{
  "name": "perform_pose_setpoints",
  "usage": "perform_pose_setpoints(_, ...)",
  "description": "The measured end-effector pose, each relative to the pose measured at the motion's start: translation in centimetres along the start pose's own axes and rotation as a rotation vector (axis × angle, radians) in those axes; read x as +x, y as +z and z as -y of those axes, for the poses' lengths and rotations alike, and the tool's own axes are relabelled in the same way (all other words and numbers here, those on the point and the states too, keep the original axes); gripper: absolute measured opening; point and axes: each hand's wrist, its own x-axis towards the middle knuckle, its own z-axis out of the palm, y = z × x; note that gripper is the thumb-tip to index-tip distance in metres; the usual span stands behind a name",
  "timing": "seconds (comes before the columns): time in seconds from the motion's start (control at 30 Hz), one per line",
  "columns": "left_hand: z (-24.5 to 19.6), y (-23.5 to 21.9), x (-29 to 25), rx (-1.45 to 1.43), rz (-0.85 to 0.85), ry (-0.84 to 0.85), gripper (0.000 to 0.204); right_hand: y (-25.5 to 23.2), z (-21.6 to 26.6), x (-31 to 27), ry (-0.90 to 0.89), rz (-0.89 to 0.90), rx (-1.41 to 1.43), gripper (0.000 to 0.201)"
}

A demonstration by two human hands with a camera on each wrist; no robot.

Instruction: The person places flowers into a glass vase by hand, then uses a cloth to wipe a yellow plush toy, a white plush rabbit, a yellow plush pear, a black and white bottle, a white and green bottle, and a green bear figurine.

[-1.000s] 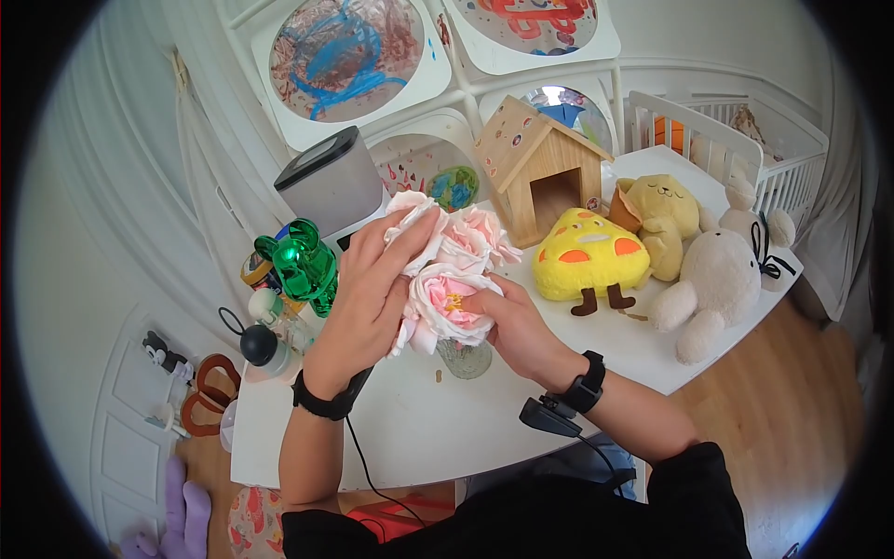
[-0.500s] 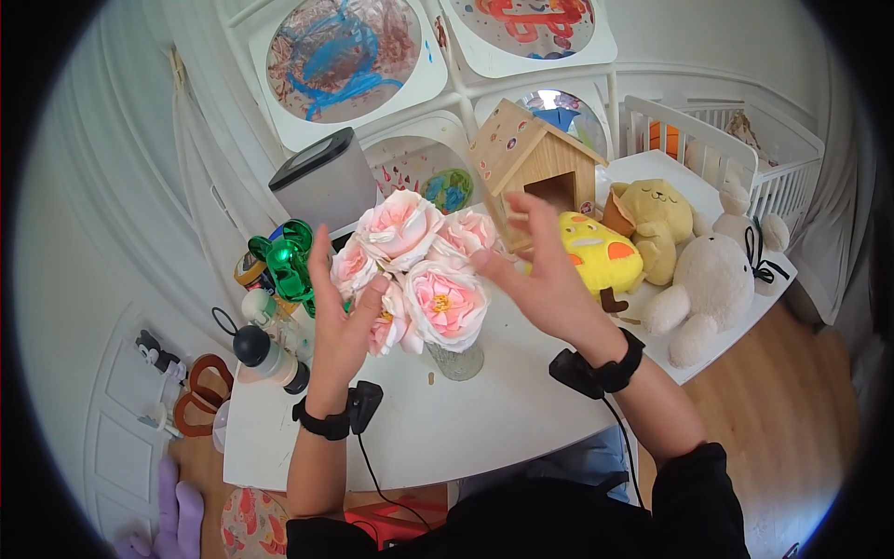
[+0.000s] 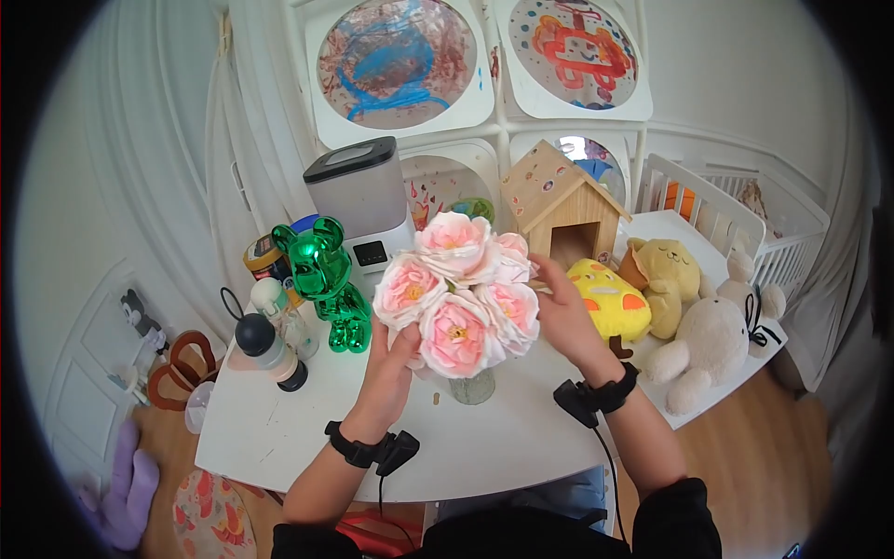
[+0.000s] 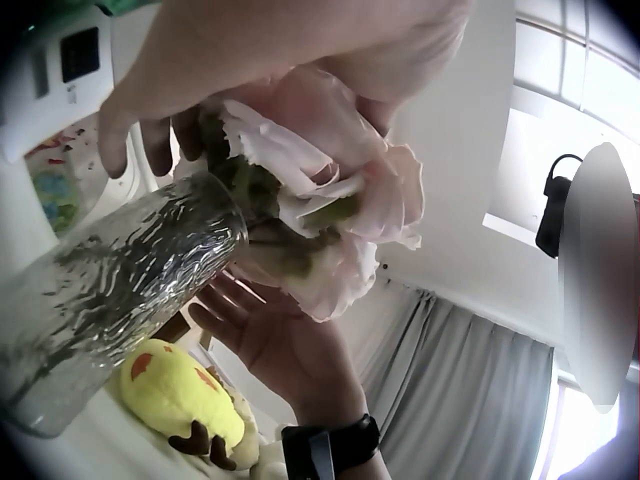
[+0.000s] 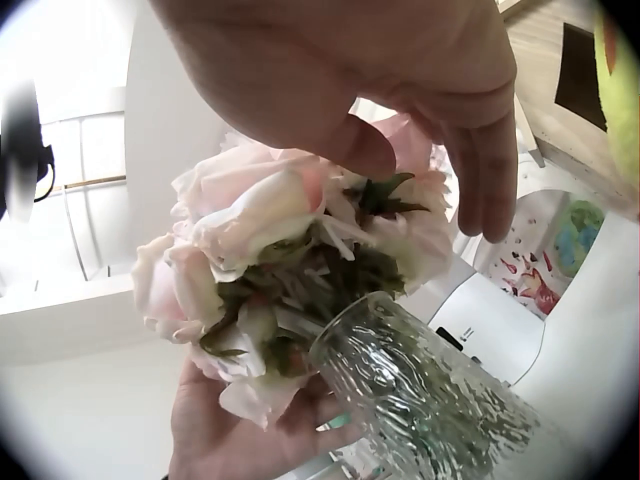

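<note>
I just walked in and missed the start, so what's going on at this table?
A person is arranging a bunch of pink flowers that stands in a textured glass vase on the white table. The left hand touches the blooms from below on one side, and the right hand cups them from the other, fingers straight. A green bear figure and plush toys stand around.

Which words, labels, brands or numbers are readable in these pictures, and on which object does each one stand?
None can be read.
Grey-topped white machine: its dark front panel shows marks too small to read.
Jar behind the green bear: its label is blurred.
Wooden house: only stickers, no letters.
</note>
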Motion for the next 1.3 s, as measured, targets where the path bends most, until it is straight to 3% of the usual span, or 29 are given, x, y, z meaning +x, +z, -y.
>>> perform_pose_setpoints(0.03,-0.1,-0.1,-0.2,0.052,-0.065,0.068,0.066,-0.6,0.4,-0.4,-0.006,0.016,-0.012,0.042)
perform_pose_setpoints(0.1,-0.3,-1.8,0.0,-0.021,-0.165,0.113,0.071,-1.4,2.0,-2.1,0.104,-0.133,0.184,0.041)
perform_pose_setpoints(0.13,-0.9,-2.7,0.5,0.134,-0.234,0.23,0.071,-1.1,2.7,-2.7,0.109,-0.117,0.172,0.041)
perform_pose_setpoints(0.17,-1.3,-3.1,0.9,0.292,-0.306,0.336,0.071,-0.7,3.2,-3.5,0.032,-0.106,0.129,0.043)
perform_pose_setpoints(0.2,-2.0,-3.0,1.5,0.282,-0.327,0.33,0.071,-0.3,3.8,-4.1,-0.045,-0.092,0.087,0.046)
perform_pose_setpoints(0.27,-4.5,-2.2,2.8,0.556,-0.123,0.363,0.073,0.8,5.2,-4.2,-0.133,-0.056,-0.057,0.049)
perform_pose_setpoints(0.3,-5.2,-1.9,3.3,0.547,-0.133,0.369,0.073,1.3,6.1,-4.0,-0.237,-0.039,-0.19,0.051)
perform_pose_setpoints(0.37,-6.4,-1.3,4.3,0.788,0.094,0.52,0.075,1.8,7.8,-3.2,-0.32,0.002,-0.317,0.056)
perform_pose_setpoints(0.43,-7.1,-0.6,4.8,0.797,0.148,0.558,0.074,2.5,8.9,-2.7,-0.481,0.071,-0.493,0.06)
perform_pose_setpoints(0.47,-7.3,-0.5,5.0,0.953,0.22,0.597,0.073,2.6,9.5,-2.3,-0.511,0.137,-0.533,0.063)
perform_pose_setpoints(0.5,-7.3,-0.4,5.1,1.108,0.293,0.629,0.073,2.8,9.3,-2.0,-0.51,0.139,-0.539,0.063)
perform_pose_setpoints(0.57,-6.4,-0.4,5.6,1.14,0.308,0.636,0.073,3.1,8.7,-1.7,-0.379,0.234,-0.507,0.06)
perform_pose_setpoints(0.63,-6.1,-0.2,5.5,1.176,0.326,0.64,0.074,2.8,8.7,-1.9,-0.422,0.169,-0.499,0.056)
perform_pose_setpoints(0.7,-6.1,0.1,4.8,0.872,0.236,0.595,0.066,2.2,8.5,-2.4,-0.472,0.106,-0.491,0.053)
perform_pose_setpoints(0.73,-6.0,-0.2,4.7,0.869,0.232,0.599,0.066,1.8,8.2,-3.4,-0.431,-0.025,-0.425,0.05)
perform_pose_setpoints(0.77,-5.7,-0.8,4.5,0.483,0.086,0.441,0.061,1.6,7.7,-4.5,-0.389,-0.156,-0.358,0.048)
perform_pose_setpoints(0.8,-5.4,-1.4,4.4,0.098,-0.053,0.273,0.056,1.6,6.9,-5.7,-0.388,-0.157,-0.361,0.048)
perform_pose_setpoints(0.83,-4.9,-1.9,4.2,0.094,-0.052,0.27,0.056,1.8,5.8,-7.0,-0.196,-0.122,-0.237,0.047)
perform_pose_setpoints(0.87,-4.2,-2.4,4.1,-0.021,-0.062,0.057,0.053,1.9,4.8,-8.1,-0.001,-0.087,-0.113,0.047)
perform_pose_setpoints(0.9,-3.3,-3.1,4.1,-0.135,-0.069,-0.154,0.051,2.1,4.3,-8.7,0.113,0.084,-0.21,0.053)
perform_pose_setpoints(0.93,-2.7,-3.6,4.7,-0.229,0.112,-0.221,0.057,2.9,4.5,-8.9,0.176,0.193,-0.128,0.057)
perform_pose_setpoints(0.97,-1.9,-3.6,4.4,-0.226,0.119,-0.221,0.057,3.8,4.7,-9.0,0.236,0.297,-0.042,0.061)
perform_pose_setpoints(1.0,-1.2,-3.2,3.8,-0.198,0.117,-0.215,0.053,3.9,4.3,-8.8,0.23,0.287,-0.038,0.061)
perform_pose_setpoints(1.07,-1.5,-2.2,2.9,-0.129,0.066,-0.214,0.058,4.0,2.4,-7.2,0.146,0.366,0.024,0.07)
perform_pose_setpoints(1.1,-1.8,-1.8,2.4,-0.122,0.079,-0.211,0.058,3.7,1.6,-6.5,0.135,0.355,0.025,0.07)
perform_pose_setpoints(1.17,-2.6,-1.4,1.5,-0.049,-0.064,-0.211,0.071,3.3,0.8,-4.9,0.111,0.344,-0.12,0.072)
perform_pose_setpoints(1.23,-2.2,-2.8,1.6,-0.114,-0.101,-0.13,0.074,4.1,0.4,-4.5,-0.004,0.269,-0.081,0.073)
perform_pose_setpoints(1.3,-2.2,-4.4,2.0,-0.284,-0.406,-0.067,0.074,4.5,-1.4,-4.7,0.088,0.288,-0.171,0.073)
